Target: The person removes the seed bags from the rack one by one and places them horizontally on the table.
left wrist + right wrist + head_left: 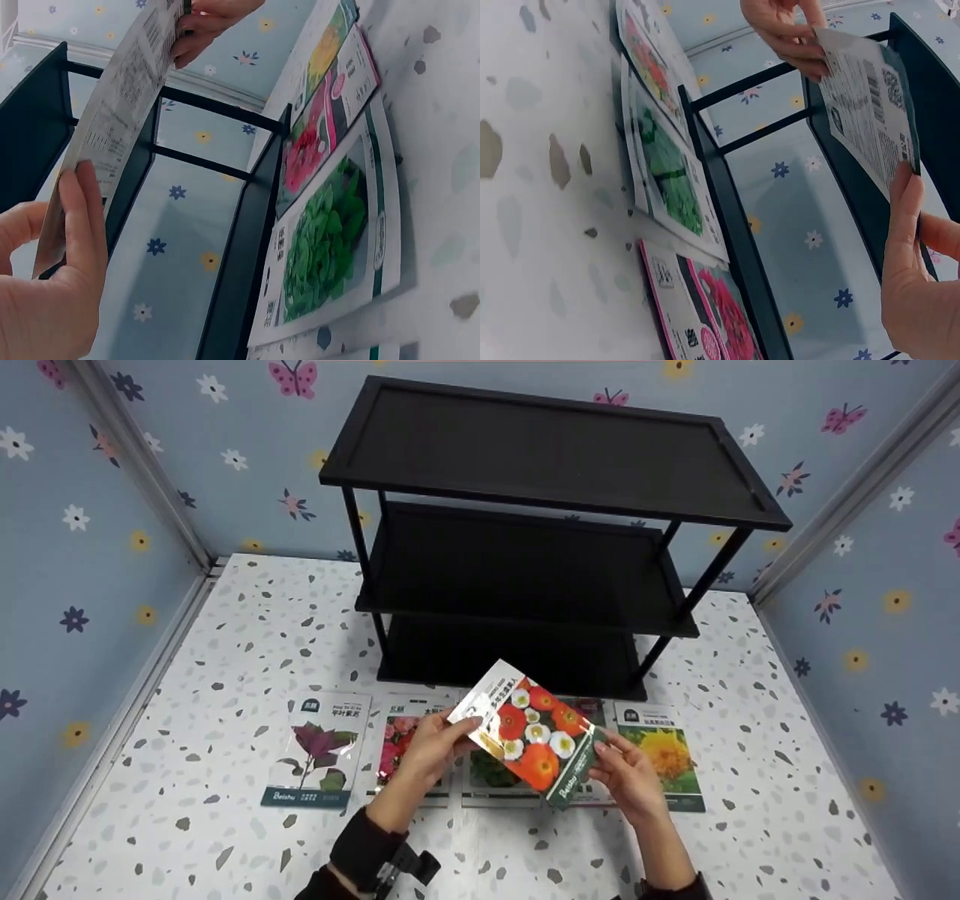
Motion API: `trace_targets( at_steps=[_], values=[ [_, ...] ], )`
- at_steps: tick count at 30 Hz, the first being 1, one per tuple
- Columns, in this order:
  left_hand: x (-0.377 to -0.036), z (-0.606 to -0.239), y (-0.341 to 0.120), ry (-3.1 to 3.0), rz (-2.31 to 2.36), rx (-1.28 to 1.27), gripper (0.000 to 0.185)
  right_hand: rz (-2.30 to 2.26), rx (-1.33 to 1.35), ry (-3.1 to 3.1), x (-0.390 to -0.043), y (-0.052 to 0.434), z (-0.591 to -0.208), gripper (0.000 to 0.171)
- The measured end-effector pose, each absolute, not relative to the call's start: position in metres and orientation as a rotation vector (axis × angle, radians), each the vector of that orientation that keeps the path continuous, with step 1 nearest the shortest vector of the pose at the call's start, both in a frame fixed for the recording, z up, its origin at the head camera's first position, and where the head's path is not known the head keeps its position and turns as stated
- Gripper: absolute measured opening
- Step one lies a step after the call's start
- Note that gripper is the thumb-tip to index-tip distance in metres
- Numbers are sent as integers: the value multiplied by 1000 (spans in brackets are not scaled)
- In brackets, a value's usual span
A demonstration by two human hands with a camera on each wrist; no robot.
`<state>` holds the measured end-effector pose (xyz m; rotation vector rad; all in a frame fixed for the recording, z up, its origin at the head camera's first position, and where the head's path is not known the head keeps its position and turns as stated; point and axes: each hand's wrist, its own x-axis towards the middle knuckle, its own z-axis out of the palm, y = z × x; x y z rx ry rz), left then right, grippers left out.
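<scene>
Both hands hold a seed packet (534, 733) with orange and white poppies on its front, tilted above the table in the head view. My left hand (433, 750) pinches its left edge between thumb and fingers, and my right hand (631, 780) pinches the lower right edge. The printed back of the packet (127, 97) shows in the left wrist view. Beneath it lies a row of packets: a purple-leaf one (319, 750) at the left, a red-and-pink flower one (394, 742), a green leafy one (326, 244), a pink flower one (326, 124) and a yellow flower one (664, 754).
Behind the packets stands a black three-tier shelf (555, 450), its bottom tier close to the table. The white speckled table (187, 712) meets blue patterned walls (247, 435) at the back and both sides. A black band with a device (382, 859) is on the left wrist.
</scene>
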<state>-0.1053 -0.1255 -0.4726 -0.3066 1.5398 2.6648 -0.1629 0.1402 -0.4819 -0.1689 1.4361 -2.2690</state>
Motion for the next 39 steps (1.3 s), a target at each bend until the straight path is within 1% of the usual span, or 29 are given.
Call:
trace_targets(
  at_steps=[3, 5, 7, 9, 12, 13, 14, 17, 22, 26, 31, 34, 35, 37, 39],
  values=[
    [-105, -475, -111, 1501, 2788, -340, 35, -2332, -135, 1476, -159, 132, -482, 21],
    [-104, -478, -100, 1526, 2853, -340, 39, -2371, -93, 1503, -155, 126, -483, 19],
    [-112, -503, -90, 1539, 2960, -255, 42, -2408, -46, 1537, -152, 119, -484, 18],
    [-111, -505, -79, 1588, 2999, -293, 45, -2456, 10, 1551, -149, 113, -485, 18],
    [-109, -506, -64, 1634, 3027, -378, 45, -2532, 70, 1533, -145, 104, -487, 20],
    [-104, -494, -59, 1656, 3003, -461, 46, -2556, 86, 1521, -144, 101, -488, 20],
    [-99, -484, -54, 1672, 2978, -546, 45, -2574, 92, 1509, -143, 99, -489, 20],
    [-97, -485, -47, 1679, 3004, -623, 38, -2606, 119, 1501, -139, 93, -491, 22],
    [-97, -489, -47, 1790, 3010, -676, 29, -2609, 127, 1519, -136, 89, -493, 22],
    [-98, -489, -54, 1879, 2955, -659, 26, -2534, 37, 1522, -136, 93, -491, 22],
    [-99, -490, -65, 1949, 2825, -594, 30, -2327, -124, 1561, -143, 105, -487, 25],
    [-98, -489, -71, 1931, 2744, -580, 33, -2198, -165, 1637, -148, 113, -484, 31],
    [-98, -489, -73, 1925, 2722, -570, 34, -2149, -192, 1671, -154, 119, -496, 33],
    [-96, -489, -76, 1929, 2679, -545, 34, -2084, -207, 1739, -158, 124, -498, 38],
    [-93, -490, -79, 1942, 2648, -500, 34, -2042, -213, 1793, -160, 128, -499, 38]
  ],
)
